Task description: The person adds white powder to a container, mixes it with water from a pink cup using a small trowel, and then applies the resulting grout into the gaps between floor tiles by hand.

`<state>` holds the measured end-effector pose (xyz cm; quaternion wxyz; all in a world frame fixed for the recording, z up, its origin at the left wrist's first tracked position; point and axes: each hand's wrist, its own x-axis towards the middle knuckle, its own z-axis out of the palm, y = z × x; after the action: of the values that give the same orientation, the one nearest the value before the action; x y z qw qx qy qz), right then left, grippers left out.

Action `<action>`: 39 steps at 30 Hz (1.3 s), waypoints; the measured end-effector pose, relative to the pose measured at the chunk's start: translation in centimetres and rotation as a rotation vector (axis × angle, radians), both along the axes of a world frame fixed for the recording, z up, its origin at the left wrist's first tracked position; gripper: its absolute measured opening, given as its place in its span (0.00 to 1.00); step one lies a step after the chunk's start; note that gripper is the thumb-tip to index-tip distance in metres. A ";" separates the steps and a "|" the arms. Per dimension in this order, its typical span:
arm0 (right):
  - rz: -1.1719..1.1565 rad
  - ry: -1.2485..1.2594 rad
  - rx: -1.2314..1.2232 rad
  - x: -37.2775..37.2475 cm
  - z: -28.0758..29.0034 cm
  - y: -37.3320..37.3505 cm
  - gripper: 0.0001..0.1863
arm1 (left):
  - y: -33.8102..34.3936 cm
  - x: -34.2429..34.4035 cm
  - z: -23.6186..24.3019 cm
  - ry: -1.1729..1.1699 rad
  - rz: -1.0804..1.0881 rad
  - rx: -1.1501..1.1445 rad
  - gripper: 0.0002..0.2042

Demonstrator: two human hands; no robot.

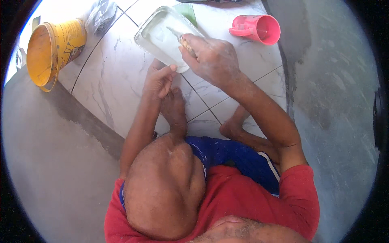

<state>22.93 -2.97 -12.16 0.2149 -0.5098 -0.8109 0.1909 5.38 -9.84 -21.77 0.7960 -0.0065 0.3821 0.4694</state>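
Note:
A clear rectangular tray [146, 43] with white, smooth-looking material inside lies over the tiled floor, tilted in its direction toward my right. At its near end, my left hand [157, 79] grips the rim, the thumb on the edge and the fingers partly hidden. My right hand [212, 58] is over the tray's right side, closed round the tan, white-smeared handle of a narrow-bladed tool [187, 47]. Its thin grey blade points to the far left, over the white material. Whether the blade tip touches it, I cannot tell.
A yellow bucket [73, 40] lies on its side at the far left, beside a clear plastic bag [100, 17]. To the far right is a pink mug [267, 29]. A green piece [186, 13] shows behind the tray. Grey flooring [60, 154] borders the white marbled tiles [107, 85]. My bare feet are near the tray.

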 end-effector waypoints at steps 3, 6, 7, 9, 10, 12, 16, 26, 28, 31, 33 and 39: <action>-0.076 -0.009 -0.050 -0.6 1.2 1.5 0.11 | -0.1 0.0 0.2 0.049 -0.026 0.000 0.28; -0.094 -0.076 0.050 -0.8 1.0 2.1 0.09 | 0.4 0.5 0.7 0.058 -0.041 0.006 0.27; -0.049 -0.105 0.007 -1.0 0.9 1.5 0.09 | 0.4 0.5 0.8 0.043 -0.038 0.011 0.27; 0.001 -0.134 -0.034 -1.2 0.9 0.7 0.09 | 0.3 0.3 0.5 0.056 -0.023 0.007 0.27; -0.009 -0.082 -0.023 -1.1 0.9 0.5 0.09 | 0.1 0.2 0.4 0.070 -0.013 0.000 0.28; -0.014 -0.026 -0.015 -0.7 1.0 0.2 0.11 | -0.1 -0.1 0.3 0.062 -0.016 -0.007 0.27; -0.065 -0.096 -0.010 -0.4 1.0 -0.5 0.12 | 0.7 1.2 1.7 0.004 0.030 0.001 0.25; -0.057 -0.099 -0.085 0.3 1.9 -0.3 0.11 | 0.7 0.9 1.7 0.021 -0.012 -0.028 0.24; -0.029 -0.080 -0.087 -0.4 1.4 -0.7 0.12 | 0.7 0.7 1.8 0.035 -0.024 -0.014 0.23; -0.024 -0.058 -0.087 -0.6 1.5 -0.9 0.13 | 0.8 0.8 1.8 0.027 -0.038 -0.009 0.24; -0.044 -0.049 -0.089 -0.7 1.2 -1.0 0.13 | 0.6 0.8 1.8 0.019 -0.039 -0.004 0.24; -0.040 0.037 -0.070 -1.1 1.5 -0.2 0.12 | 0.7 0.4 1.9 -0.006 -0.026 -0.063 0.30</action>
<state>21.80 -3.17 -10.65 0.2158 -0.5296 -0.7891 0.2242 5.77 -9.19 -19.92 0.8026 -0.0280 0.3943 0.4468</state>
